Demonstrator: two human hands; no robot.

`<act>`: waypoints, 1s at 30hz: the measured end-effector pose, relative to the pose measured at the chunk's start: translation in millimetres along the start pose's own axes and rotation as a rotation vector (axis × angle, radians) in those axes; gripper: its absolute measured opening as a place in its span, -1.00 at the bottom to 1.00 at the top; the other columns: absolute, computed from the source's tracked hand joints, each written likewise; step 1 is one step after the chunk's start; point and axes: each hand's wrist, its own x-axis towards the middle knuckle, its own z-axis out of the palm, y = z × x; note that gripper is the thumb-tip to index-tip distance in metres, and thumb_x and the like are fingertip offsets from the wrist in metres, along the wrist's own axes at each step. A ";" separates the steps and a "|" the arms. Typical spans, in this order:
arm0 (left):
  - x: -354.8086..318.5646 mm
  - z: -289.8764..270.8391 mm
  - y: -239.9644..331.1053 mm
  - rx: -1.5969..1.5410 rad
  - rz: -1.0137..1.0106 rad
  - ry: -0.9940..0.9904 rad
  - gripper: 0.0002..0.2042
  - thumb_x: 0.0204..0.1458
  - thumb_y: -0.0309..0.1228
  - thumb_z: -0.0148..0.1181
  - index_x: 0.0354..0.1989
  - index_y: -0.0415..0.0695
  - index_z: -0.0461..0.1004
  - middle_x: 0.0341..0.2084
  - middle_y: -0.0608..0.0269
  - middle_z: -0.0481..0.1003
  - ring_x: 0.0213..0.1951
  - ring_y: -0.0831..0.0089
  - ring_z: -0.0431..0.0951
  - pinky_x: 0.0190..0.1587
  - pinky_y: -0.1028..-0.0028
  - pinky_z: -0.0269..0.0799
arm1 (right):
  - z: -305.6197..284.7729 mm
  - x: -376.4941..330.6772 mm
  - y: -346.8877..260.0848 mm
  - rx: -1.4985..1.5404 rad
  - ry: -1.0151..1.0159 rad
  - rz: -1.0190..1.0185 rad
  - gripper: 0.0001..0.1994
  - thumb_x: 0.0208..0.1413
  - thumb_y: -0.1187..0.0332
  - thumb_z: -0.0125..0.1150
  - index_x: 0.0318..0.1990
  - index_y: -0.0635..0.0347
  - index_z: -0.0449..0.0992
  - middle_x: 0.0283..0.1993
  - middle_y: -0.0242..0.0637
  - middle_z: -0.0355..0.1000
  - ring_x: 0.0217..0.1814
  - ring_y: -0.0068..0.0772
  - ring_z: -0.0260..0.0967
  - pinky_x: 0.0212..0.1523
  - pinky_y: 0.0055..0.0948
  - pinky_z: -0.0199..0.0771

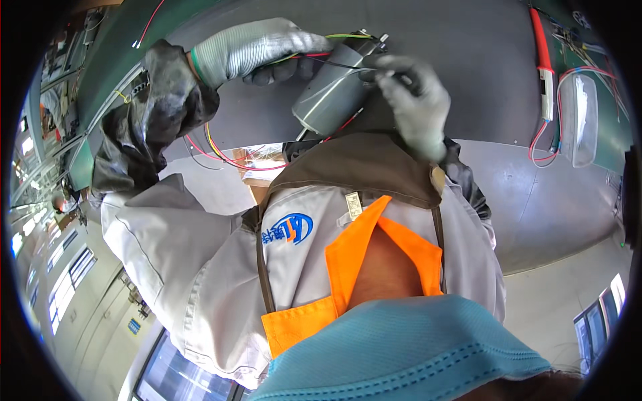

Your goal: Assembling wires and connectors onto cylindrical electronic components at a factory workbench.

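The left hand [257, 50], in a grey knit glove, is closed around the upper end of a grey cylindrical motor [334, 90], fingers curled beneath it, with thin yellow-green and red wires [334, 37] running across the knuckles. The right hand [414, 100], gloved likewise, sits just to the right of the motor, its fingertips pressed together in a pinch on a thin dark lead at the terminal end; what lies between the fingertips is too small to make out. The motor is held tilted above a dark bench mat [481, 67], not resting on it. Risk, as judged: the leads are slack and cross the left glove, so a tug from the pinching hand could strain a terminal or snag a loop; the smooth casing could turn in the glove. Further right of the right hand, well apart, lie a red-handled tool [543, 60] and a clear plastic housing [578, 120] with red and blue wiring. The mat between them is bare, giving room rightward; toward the body, the person's jacket collar [361, 167] crowds the motor's lower end.
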 end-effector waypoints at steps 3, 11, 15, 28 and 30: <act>-10.6 1.6 -4.6 -0.025 0.157 0.020 -0.45 0.29 0.04 -0.10 0.20 -0.13 0.46 -0.63 0.43 0.34 -0.65 0.71 0.27 -0.60 0.61 0.20 | 12.9 5.1 1.2 -0.619 -0.137 -0.475 -0.72 0.00 0.53 0.26 -0.08 0.15 0.58 -0.11 -0.28 0.56 -0.25 -0.18 0.55 -0.22 -0.31 0.60; 37.9 28.3 -28.3 -0.301 0.270 0.203 -0.52 0.34 -0.12 -0.12 0.11 -0.33 0.46 -0.45 0.36 0.50 -0.53 0.67 0.41 -0.51 0.55 0.32 | 17.8 16.3 -5.5 -0.824 -0.240 -0.545 -0.72 0.03 0.49 0.19 -0.07 0.12 0.59 -0.12 -0.31 0.54 -0.30 -0.32 0.54 -0.32 -0.37 0.59; 54.7 49.6 -28.1 -0.515 0.599 0.427 -0.68 0.26 -0.24 0.14 -0.09 -0.30 0.55 -0.46 0.35 0.54 -0.56 0.69 0.42 -0.55 0.66 0.28 | 16.7 26.9 -15.5 0.107 0.007 0.267 -0.77 0.25 0.51 0.15 0.02 0.19 0.59 -0.13 -0.34 0.60 -0.34 -0.60 0.53 -0.36 -0.60 0.56; 74.3 63.9 -14.3 -0.624 0.434 0.504 -0.80 0.11 -0.48 0.33 -0.14 -0.32 0.61 -0.45 0.33 0.60 -0.51 0.77 0.46 -0.46 0.67 0.43 | 1.0 43.7 -24.0 0.338 0.101 0.494 -0.44 0.19 0.58 0.20 0.36 0.38 0.24 -0.26 -0.32 0.54 -0.41 -0.61 0.47 -0.41 -0.61 0.48; 74.3 64.9 -12.2 -0.504 0.486 0.501 -0.80 0.14 -0.46 0.32 -0.11 -0.30 0.60 -0.39 0.33 0.60 -0.46 0.74 0.48 -0.43 0.69 0.42 | -3.7 47.5 -27.7 0.331 0.081 0.528 -0.45 0.19 0.56 0.21 0.34 0.36 0.27 -0.26 -0.33 0.54 -0.40 -0.62 0.47 -0.41 -0.62 0.47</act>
